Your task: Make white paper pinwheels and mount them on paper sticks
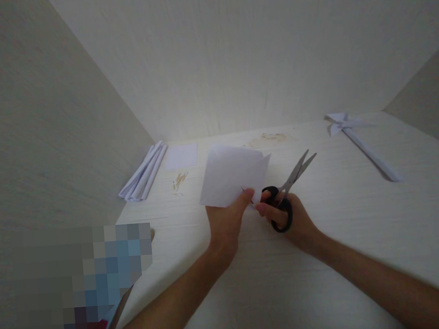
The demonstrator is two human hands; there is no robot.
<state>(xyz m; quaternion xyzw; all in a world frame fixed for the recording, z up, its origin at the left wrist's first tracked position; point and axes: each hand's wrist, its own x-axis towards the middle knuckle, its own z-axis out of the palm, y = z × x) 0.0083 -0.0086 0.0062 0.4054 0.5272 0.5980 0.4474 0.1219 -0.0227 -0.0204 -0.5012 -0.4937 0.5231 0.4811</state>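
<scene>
My left hand grips a square sheet of white paper from below, its thumb pressed on the near right corner. A slit shows at the sheet's right corner, where a pointed flap stands apart, and a darker line lies beside my thumb. My right hand holds black-handled scissors by the finger loops, blades slightly apart and pointing up to the right, away from the paper. The right fingertips are close to the sheet's near corner; whether they touch it I cannot tell.
Several rolled paper tubes lie at the left wall, beside a flat white paper square. Small tan sticks or pins lie nearby. A paper pinwheel on a rolled paper stick rests at the right. Pixelated blocks hide the lower left.
</scene>
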